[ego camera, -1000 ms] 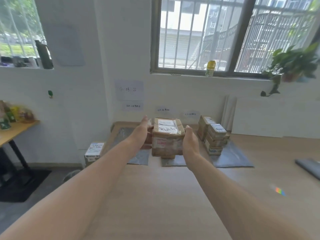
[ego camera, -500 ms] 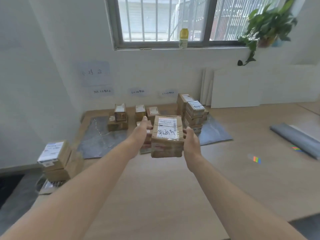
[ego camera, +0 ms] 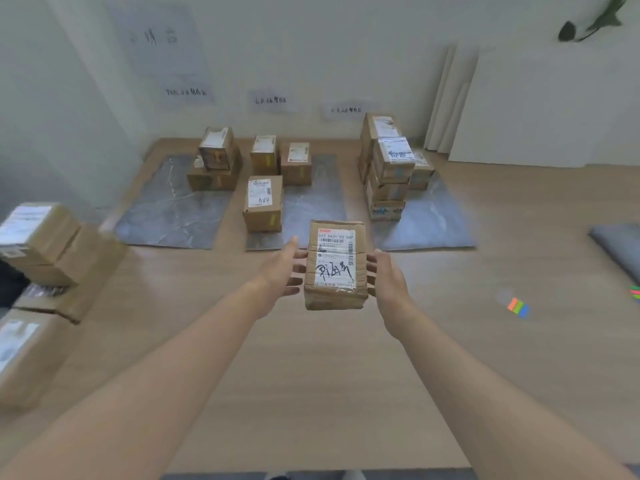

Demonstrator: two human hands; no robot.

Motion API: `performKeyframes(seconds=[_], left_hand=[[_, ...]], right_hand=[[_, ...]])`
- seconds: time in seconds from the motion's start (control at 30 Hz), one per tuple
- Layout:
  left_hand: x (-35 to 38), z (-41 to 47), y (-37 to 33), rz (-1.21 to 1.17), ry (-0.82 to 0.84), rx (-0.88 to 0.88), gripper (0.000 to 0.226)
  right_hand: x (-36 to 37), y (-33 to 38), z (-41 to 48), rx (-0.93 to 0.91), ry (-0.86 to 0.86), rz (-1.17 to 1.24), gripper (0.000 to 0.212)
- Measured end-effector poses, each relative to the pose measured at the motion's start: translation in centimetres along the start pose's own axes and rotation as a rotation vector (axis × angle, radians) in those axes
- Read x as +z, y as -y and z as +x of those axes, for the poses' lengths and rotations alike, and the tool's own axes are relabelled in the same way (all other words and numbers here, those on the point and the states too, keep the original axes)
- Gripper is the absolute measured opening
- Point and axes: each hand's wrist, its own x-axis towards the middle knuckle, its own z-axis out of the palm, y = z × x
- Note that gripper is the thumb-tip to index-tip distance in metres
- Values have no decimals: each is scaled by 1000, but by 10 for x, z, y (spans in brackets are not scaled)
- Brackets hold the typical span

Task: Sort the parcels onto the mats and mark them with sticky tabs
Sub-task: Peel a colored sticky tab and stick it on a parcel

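I hold a brown cardboard parcel (ego camera: 334,268) with a white label and black handwriting above the wooden table, just in front of the mats. My left hand (ego camera: 278,271) grips its left side with the thumb along the top edge. My right hand (ego camera: 388,278) grips its right side. Three grey mats lie at the back: the left mat (ego camera: 162,213) with two stacked parcels (ego camera: 214,161), the middle mat (ego camera: 313,202) with three parcels (ego camera: 263,202), the right mat (ego camera: 436,223) with a taller stack (ego camera: 389,174). A strip of coloured sticky tabs (ego camera: 517,308) lies to the right.
More parcels (ego camera: 45,237) are piled at the table's left edge. A grey folded mat (ego camera: 620,244) and more coloured tabs (ego camera: 635,293) lie at the far right. Paper labels (ego camera: 272,100) hang on the wall behind the mats; white boards (ego camera: 446,98) lean there.
My view has dropped from the window down onto the table and mats. Both hands have kept hold of the parcel, which now sits lower and closer to the middle mat.
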Motion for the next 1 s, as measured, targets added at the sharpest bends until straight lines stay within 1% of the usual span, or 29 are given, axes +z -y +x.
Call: performKeyframes(seconds=[0.13, 0.3, 0.33, 0.4, 0.5, 0.63, 0.73, 0.8, 0.87, 0.9, 1.0], left_hand=[[14, 31, 29, -31, 1, -90, 56], [26, 61, 71, -83, -11, -189, 49], [28, 64, 79, -80, -15, -205, 48], [31, 70, 93, -79, -18, -248, 47], [34, 72, 111, -49, 0, -277, 47], [36, 77, 123, 6, 3, -297, 41], [38, 78, 121, 36, 0, -310, 43], [40, 81, 114, 54, -54, -294, 45], [44, 88, 102, 76, -118, -218, 43], [48, 92, 95, 78, -144, -171, 39], [62, 98, 69, 32, -175, -55, 21]], right_hand=[[-5, -18, 13, 100, 22, -32, 39], [-3, -65, 32, 184, 59, -56, 34], [-5, -72, 34, 215, 56, -60, 36], [-6, -89, 38, 277, 63, -77, 48], [-7, -107, 42, 304, 89, -135, 60], [-7, -122, 43, 345, 88, -179, 53], [-9, -132, 46, 338, 58, -146, 53], [-13, -131, 47, 348, 22, -117, 40], [-18, -123, 48, 367, -46, -73, 27], [-23, -119, 51, 366, -86, -42, 26], [-42, -107, 61, 353, -192, 58, 32]])
